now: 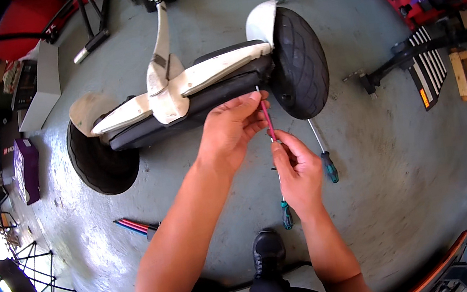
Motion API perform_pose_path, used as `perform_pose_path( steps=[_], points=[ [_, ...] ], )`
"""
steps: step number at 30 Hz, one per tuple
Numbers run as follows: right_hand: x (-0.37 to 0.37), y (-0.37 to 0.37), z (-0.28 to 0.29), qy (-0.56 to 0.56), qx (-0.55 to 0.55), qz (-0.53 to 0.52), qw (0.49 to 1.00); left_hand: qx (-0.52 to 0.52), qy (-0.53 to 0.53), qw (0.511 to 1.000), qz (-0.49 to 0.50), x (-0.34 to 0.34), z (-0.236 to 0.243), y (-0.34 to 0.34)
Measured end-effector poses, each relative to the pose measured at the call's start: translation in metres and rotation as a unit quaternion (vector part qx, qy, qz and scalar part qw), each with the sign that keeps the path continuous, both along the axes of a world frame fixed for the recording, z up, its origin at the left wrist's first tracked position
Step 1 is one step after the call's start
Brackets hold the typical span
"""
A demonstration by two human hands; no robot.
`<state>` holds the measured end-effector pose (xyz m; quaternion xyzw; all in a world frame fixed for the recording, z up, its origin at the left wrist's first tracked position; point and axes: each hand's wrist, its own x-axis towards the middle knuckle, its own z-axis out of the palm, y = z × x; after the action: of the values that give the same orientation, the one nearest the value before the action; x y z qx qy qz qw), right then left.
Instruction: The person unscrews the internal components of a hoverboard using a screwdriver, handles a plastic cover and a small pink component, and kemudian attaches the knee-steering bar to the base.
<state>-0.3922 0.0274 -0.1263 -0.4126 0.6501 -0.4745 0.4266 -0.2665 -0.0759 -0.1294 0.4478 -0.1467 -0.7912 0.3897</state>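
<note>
I saw the slim pink tool (268, 118) slanting between both hands, just in front of the black-and-white two-wheeled scooter (215, 77); from my end I couldn't tell whether its silver tip touched the body. The left hand (231, 127) pinched its upper part between thumb and fingers, and the right hand (303, 173) gripped its lower end. One green-and-black screwdriver (286, 217) showed just beside that hand, another screwdriver (330, 168) farther right on the grey floor (400, 182). Leftward, I made out coloured rods (135, 225) and, beyond, a purple box (28, 170).
</note>
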Motion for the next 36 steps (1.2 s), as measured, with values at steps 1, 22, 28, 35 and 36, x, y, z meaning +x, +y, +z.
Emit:
perform_pose_path(
  steps=[1, 22, 28, 35, 36],
  points=[
    [-0.001, 0.000, -0.003, -0.004, 0.002, 0.000, 1.000, 0.000, -0.010, 1.000, -0.002, 0.000, 0.000, -0.002],
    [-0.007, -0.022, -0.007, 0.003, -0.032, 0.010, 0.999, 0.006, -0.001, 1.000, 0.024, -0.007, -0.004, -0.002],
    [-0.011, -0.024, -0.011, -0.145, 0.033, 0.027, 0.988, 0.003, -0.032, 0.999, -0.012, -0.005, 0.000, -0.004],
    [-0.031, -0.029, -0.003, -0.387, 0.129, 0.055, 0.912, -0.019, -0.050, 0.998, -0.014, -0.007, 0.001, -0.005],
    [-0.031, -0.030, 0.000, -0.378, 0.136, 0.052, 0.914, -0.022, -0.060, 0.998, -0.010, -0.008, 0.000, -0.005]
  ],
)
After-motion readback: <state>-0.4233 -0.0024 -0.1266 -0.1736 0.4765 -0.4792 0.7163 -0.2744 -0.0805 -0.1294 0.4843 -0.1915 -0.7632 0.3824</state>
